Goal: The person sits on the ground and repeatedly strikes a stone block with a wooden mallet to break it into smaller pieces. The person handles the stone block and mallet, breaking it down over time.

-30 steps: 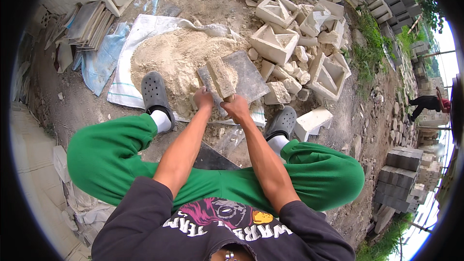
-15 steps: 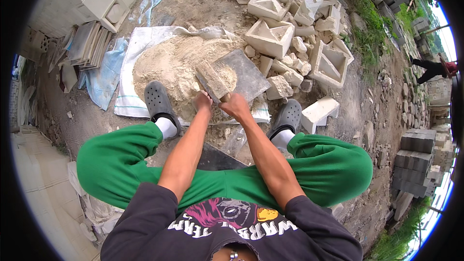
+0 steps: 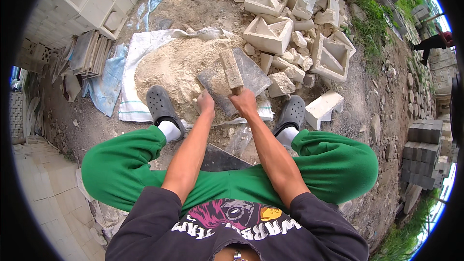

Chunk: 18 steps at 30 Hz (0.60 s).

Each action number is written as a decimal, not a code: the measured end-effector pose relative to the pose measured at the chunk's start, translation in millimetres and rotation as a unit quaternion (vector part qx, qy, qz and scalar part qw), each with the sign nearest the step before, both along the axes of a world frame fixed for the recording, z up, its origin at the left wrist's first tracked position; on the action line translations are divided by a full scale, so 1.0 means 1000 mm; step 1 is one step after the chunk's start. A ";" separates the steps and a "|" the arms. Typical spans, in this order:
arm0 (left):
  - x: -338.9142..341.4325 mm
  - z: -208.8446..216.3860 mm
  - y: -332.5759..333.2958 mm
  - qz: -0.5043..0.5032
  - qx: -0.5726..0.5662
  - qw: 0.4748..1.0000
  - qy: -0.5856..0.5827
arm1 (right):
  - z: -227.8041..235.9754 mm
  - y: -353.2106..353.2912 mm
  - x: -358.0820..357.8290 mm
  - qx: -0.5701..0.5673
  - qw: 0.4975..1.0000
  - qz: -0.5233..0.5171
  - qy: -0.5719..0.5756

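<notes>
My right hand (image 3: 243, 102) is closed round the short handle of a dusty, block-headed mallet (image 3: 231, 69). The mallet's long head lies over a flat dark slab (image 3: 254, 71) with pale crumbs on it. Just left of it, my left hand (image 3: 205, 103) is closed near the slab's lower left edge; what its fingers hold, if anything, cannot be made out. Beside the slab spreads a heap of pale crushed stone (image 3: 166, 63) on a white woven sack (image 3: 129, 97).
Broken pale blocks (image 3: 268, 35) and rubble (image 3: 282, 85) lie right of the slab. A loose chunk (image 3: 323, 108) sits by my right clog (image 3: 290, 115). My left clog (image 3: 163, 108) rests at the heap's edge. Stacked boards (image 3: 92, 54) and grey blocks (image 3: 421, 152) stand farther out.
The mallet has swung to the right and now points more straight away from me, uncovering more of the slab. My right hand moved slightly right; my left hand came a little nearer me.
</notes>
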State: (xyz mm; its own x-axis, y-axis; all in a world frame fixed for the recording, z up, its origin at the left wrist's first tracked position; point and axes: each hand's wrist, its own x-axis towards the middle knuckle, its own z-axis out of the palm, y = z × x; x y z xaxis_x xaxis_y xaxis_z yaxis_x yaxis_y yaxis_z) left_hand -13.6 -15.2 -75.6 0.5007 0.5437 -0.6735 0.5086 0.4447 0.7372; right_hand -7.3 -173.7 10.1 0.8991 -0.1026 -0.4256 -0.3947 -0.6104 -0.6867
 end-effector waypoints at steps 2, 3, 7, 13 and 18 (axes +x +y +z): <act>0.000 -0.021 0.004 -0.036 0.064 0.997 -0.014 | -0.013 -0.005 0.000 -0.016 0.999 0.003 0.027; 0.003 -0.028 0.004 -0.056 0.074 0.996 -0.017 | -0.018 -0.012 0.004 -0.027 0.998 0.009 0.047; -0.006 -0.008 -0.007 -0.095 0.129 0.987 -0.004 | -0.002 -0.022 0.017 0.054 0.993 0.001 0.110; -0.015 -0.004 -0.014 -0.096 0.171 0.981 -0.004 | 0.011 -0.003 0.012 0.087 0.996 0.010 -0.001; -0.003 0.017 -0.028 -0.103 0.157 0.982 0.016 | -0.043 -0.020 0.003 -0.092 0.993 0.068 0.023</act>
